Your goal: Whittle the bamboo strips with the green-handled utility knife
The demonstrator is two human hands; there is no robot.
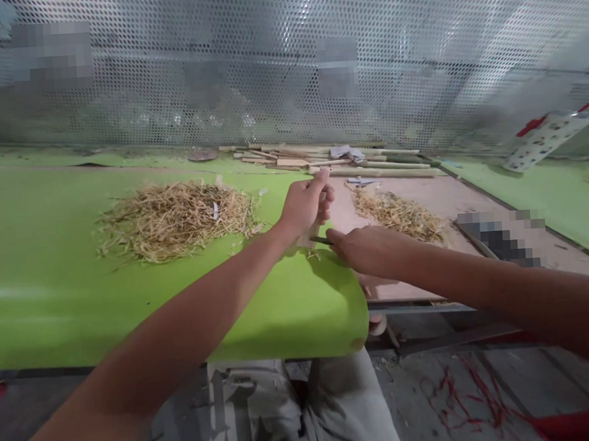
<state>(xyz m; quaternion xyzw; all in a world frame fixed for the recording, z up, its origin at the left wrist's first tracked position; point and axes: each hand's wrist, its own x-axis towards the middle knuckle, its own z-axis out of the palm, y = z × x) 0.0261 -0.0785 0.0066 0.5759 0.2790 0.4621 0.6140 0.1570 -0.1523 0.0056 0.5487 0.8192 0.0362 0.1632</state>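
My left hand (304,203) is above the green sheet near its right end, thumb up and fingers curled in. What those fingers hold, if anything, I cannot make out. Just below and to its right, my right hand (363,246) is closed on a thin dark tool (320,241), its tip pointing left. A pale scrap (306,241) and a few straw-coloured bits lie under the tool tip. To the left of my hands is a large heap of dry yellowish stalks (174,218). A smaller heap of similar stalks (401,215) lies beyond my right hand on the pinkish board.
The green sheet (37,263) curls over the table's front edge. Bamboo sticks (381,170) lie along the back, before a perforated metal panel (265,62). At right are a partly blurred dark flat object (500,238) and a patterned white cylinder (549,142). Red strands (475,396) lie below.
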